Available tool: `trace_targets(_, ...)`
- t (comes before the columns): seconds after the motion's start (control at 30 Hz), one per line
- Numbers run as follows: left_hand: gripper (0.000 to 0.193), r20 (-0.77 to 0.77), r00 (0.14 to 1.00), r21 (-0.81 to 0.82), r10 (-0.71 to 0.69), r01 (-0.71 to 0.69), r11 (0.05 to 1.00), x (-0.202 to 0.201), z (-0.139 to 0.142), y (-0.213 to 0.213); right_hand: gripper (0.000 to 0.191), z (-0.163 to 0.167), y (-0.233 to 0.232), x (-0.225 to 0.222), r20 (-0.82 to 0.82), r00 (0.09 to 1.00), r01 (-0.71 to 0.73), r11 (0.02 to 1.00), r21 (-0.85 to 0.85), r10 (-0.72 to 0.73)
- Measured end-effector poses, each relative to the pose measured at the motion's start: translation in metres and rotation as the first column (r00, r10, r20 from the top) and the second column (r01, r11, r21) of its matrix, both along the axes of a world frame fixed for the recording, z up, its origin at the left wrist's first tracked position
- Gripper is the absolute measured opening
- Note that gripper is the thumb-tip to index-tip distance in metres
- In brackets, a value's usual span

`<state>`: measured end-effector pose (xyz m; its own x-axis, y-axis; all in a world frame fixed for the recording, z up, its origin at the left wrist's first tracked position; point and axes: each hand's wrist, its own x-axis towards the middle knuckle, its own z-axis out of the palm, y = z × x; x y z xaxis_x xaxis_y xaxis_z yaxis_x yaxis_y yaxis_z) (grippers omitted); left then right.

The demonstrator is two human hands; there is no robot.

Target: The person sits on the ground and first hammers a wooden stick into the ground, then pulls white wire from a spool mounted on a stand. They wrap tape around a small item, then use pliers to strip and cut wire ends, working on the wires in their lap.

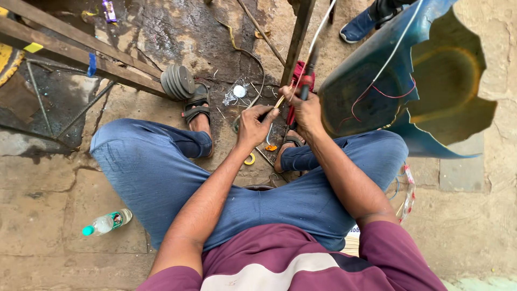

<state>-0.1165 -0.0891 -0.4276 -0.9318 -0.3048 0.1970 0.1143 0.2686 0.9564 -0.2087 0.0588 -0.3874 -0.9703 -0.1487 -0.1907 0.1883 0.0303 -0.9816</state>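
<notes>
I sit on the ground with my knees apart, in blue jeans and sandals. My left hand (253,125) pinches the end of a thin wire (280,101) between its fingers. Just beside it, my right hand (305,110) grips a red-and-black handled tool (305,82), whose tip meets the wire. A white cable (318,33) runs up from my hands toward the top of the view. Both hands hover above the ground between my feet.
A broken blue plastic shell (425,81) with red wires lies at right. A metal frame (81,48) with stacked grey discs (177,82) stands at left. A plastic bottle (106,222) lies by my left thigh. Small parts and a white lid (239,91) litter the ground. Another person's blue shoe (358,26) is at top.
</notes>
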Motion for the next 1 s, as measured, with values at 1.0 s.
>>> trace_targets(1.0, 0.047, 0.088, 0.894, 0.93, -0.44, 0.085, 0.358, -0.016, -0.032, -0.019, 0.013, 0.03, -0.01, 0.061, -0.527, 0.833, -0.083, 0.98, 0.18, 0.167)
